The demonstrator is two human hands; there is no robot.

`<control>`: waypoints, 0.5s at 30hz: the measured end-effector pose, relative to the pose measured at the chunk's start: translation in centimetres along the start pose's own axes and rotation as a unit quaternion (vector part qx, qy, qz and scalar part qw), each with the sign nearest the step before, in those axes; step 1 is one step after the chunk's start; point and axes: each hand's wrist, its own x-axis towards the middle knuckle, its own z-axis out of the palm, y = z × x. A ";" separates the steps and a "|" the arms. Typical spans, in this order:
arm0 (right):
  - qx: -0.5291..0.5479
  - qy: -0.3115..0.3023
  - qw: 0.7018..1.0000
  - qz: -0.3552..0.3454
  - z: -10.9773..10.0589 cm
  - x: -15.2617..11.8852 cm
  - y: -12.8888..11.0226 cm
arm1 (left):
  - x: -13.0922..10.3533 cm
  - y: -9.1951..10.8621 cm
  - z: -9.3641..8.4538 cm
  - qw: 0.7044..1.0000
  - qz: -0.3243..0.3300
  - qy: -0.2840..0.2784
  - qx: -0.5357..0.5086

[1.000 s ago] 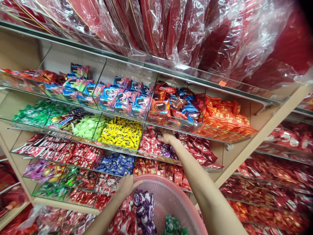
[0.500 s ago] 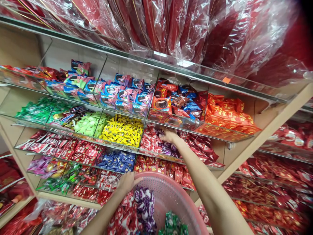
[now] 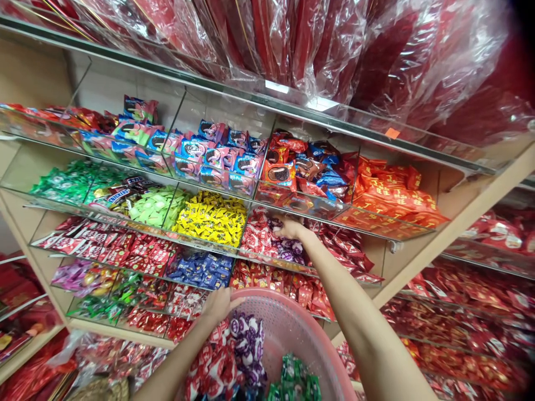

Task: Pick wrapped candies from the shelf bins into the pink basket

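Note:
My left hand [image 3: 221,305] grips the rim of a pink perforated plastic basket [image 3: 309,317]. Inside the basket lie red-and-white candies [image 3: 215,365], purple-and-white candies [image 3: 249,345] and green candies [image 3: 292,379]. My right hand [image 3: 289,229] reaches into a shelf compartment, just over purple-wrapped candies [image 3: 291,250], with red-and-white candies [image 3: 258,234] on its left. Its fingers are bent down among the wrappers, and what they hold, if anything, is too small to make out.
Yellow candies [image 3: 211,217] and blue packets [image 3: 200,269] fill compartments to the left. Above run glass shelf edges with cookie packs [image 3: 200,153] and orange packets [image 3: 393,189]. A slanting wooden side panel [image 3: 455,228] stands at the right.
The view has shifted slightly. My right hand stays at the same compartment with its fingers a little changed in pose, and my left hand keeps its place on the basket rim.

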 end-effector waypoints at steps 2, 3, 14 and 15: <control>-0.006 0.002 1.000 -0.004 -0.1 -0.6 -0.2 | 0.1 0.0 0.0 1.000 -0.001 0.000 -0.001; -0.011 0.004 1.000 -0.005 -0.1 -0.8 -0.3 | 0.1 0.0 0.1 1.000 -0.001 0.000 -0.001; -0.050 0.016 0.999 -0.009 -0.1 -2.3 -1.5 | -0.2 0.2 -0.3 1.000 0.001 0.004 -0.005; -0.051 0.023 0.998 -0.009 -0.1 -2.5 -1.5 | -0.2 0.2 -0.3 1.000 0.002 0.004 -0.004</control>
